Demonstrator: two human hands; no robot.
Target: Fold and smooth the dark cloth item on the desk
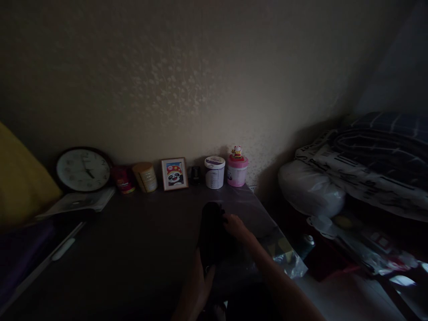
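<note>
A left hand [198, 281] grasps the lower end of a black object [214, 232] at the lower center of the frame, while a right hand [235, 225] pinches its upper right side, over a dark tabletop [143, 236]. The object's exact nature is lost in shadow. Behind, at mid-frame, stand a framed panda picture [174, 174], a white tub [214, 173] and a pink tub [237, 171]; a round clock [83, 169] leans at left.

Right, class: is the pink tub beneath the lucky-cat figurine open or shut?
Shut: the pink tub has its pink lid on, with the lucky-cat figurine standing on top.
</note>
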